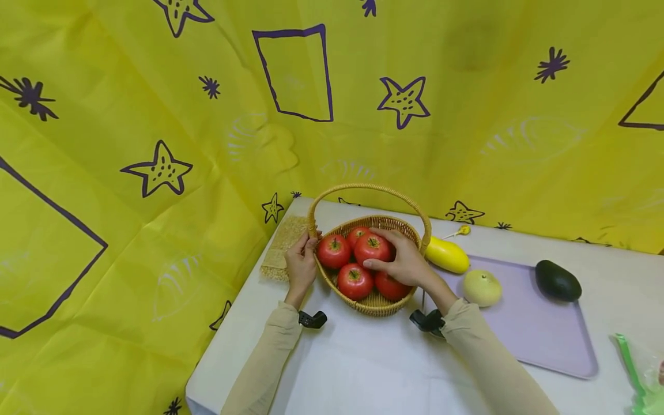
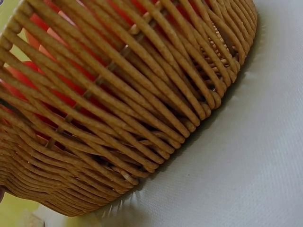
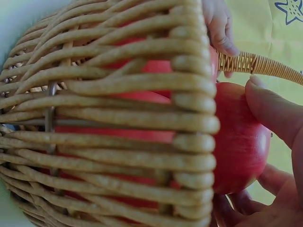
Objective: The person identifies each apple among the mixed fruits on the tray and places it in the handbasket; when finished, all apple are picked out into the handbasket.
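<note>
A wicker basket (image 1: pixel 381 309) with an arched handle stands on the table and holds several red apples (image 1: pixel 355 281). My left hand (image 1: pixel 301 262) grips the basket's rim at the foot of the handle on the left. With thumb and fingers around it, my right hand (image 1: pixel 407 262) holds one apple (image 1: pixel 372 248) above the others; in the right wrist view this apple (image 3: pixel 241 142) rises past the rim, between thumb and fingers. The left wrist view is filled by the basket's woven side (image 2: pixel 142 94), with red showing through the gaps; the left hand is mostly out of that view.
To the right lies a lilac tray (image 1: pixel 539 346) with a pale round fruit (image 1: pixel 482 287) and a dark green avocado (image 1: pixel 558 280). A yellow elongated fruit or vegetable (image 1: pixel 447 255) lies beside the basket. A beige woven mat (image 1: pixel 282 248) lies at left; a green-edged plastic bag (image 1: pixel 630 363) at far right.
</note>
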A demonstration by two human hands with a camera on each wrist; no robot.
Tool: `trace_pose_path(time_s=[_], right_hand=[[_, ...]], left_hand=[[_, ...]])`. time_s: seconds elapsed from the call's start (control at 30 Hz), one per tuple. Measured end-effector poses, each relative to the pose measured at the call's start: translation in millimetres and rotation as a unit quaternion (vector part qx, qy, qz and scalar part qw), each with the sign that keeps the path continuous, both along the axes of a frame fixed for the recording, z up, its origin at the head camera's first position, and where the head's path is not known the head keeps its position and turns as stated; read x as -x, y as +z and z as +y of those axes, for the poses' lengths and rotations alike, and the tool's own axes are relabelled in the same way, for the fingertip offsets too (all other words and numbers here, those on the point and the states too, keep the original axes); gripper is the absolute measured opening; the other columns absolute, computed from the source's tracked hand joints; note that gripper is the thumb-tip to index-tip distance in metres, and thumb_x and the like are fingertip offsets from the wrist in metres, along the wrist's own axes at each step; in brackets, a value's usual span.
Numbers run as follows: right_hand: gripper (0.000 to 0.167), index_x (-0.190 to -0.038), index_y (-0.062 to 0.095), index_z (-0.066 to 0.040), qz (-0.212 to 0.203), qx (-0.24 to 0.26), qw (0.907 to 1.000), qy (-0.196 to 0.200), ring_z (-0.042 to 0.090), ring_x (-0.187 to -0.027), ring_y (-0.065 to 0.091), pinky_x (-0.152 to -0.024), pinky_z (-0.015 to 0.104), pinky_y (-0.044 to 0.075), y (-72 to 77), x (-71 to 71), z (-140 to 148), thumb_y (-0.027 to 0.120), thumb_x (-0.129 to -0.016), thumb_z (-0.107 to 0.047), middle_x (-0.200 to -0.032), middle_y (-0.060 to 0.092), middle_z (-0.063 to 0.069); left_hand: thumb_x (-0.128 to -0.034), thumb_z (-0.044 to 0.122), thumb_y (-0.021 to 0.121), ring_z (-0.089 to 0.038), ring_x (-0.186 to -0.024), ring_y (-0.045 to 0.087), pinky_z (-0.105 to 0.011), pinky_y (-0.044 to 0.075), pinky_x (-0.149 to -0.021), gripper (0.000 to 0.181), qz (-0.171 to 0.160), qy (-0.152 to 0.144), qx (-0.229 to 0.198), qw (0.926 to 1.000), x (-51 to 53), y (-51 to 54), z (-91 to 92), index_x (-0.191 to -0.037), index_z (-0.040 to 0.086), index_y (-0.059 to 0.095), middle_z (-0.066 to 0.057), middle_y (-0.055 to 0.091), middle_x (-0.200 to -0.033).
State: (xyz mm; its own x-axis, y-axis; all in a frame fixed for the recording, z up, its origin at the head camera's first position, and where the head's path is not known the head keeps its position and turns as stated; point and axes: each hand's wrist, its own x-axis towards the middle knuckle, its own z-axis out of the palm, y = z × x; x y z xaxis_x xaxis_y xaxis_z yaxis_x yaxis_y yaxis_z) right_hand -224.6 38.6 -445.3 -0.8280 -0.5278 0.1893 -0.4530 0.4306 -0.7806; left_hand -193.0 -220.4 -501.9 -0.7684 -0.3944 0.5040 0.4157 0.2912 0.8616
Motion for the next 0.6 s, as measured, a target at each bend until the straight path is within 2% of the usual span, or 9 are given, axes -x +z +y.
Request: trace_pose_path(time_s=[0.1, 0.3, 0.6], right_hand=[[0.077, -0.154, 0.054, -0.013, -0.005, 0.002, 1.0, -0.002, 0.04, -0.123, 0.064, -0.105, 0.062, 0.055, -1.5, 1.1, 0, 0.087, -0.089, -0.035, -0.143, 0.059, 0.023], [0.077, -0.155, 0.053, -0.014, -0.007, 0.004, 1.0, -0.002, 0.041, -0.126, 0.062, -0.107, 0.062, 0.053, -4.9, 4.0, -1, 0.087, -0.09, -0.035, -0.144, 0.059, 0.023], [0.078, -0.157, 0.051, -0.014, -0.013, 0.001, 0.9999, 0.005, 0.041, -0.126, 0.062, -0.107, 0.063, 0.053, -6.2, 5.9, -2, 0.085, -0.091, -0.036, -0.145, 0.058, 0.023]], left_hand=[[-0.1059, -0.006, 0.056, -0.053, -0.113, 0.069, -0.011, 0.054, -0.098, 0.027, 0.003, -0.006, -0.005, 1.0, -1.8, 5.5, 2.6, -0.126, -0.018, 0.067, -0.039, 0.071, -0.113], [-0.1051, -0.006, 0.057, -0.052, -0.112, 0.071, -0.011, 0.055, -0.097, 0.026, 0.013, -0.009, 0.002, 0.9999, -11.8, 23.7, 7.2, -0.126, -0.02, 0.067, -0.038, 0.072, -0.111], [-0.1043, -0.007, 0.058, -0.049, -0.108, 0.073, -0.014, 0.057, -0.095, 0.023, 0.024, 0.004, 0.021, 0.9995, -11.0, 22.8, 5.4, -0.122, -0.017, 0.07, -0.036, 0.074, -0.108]])
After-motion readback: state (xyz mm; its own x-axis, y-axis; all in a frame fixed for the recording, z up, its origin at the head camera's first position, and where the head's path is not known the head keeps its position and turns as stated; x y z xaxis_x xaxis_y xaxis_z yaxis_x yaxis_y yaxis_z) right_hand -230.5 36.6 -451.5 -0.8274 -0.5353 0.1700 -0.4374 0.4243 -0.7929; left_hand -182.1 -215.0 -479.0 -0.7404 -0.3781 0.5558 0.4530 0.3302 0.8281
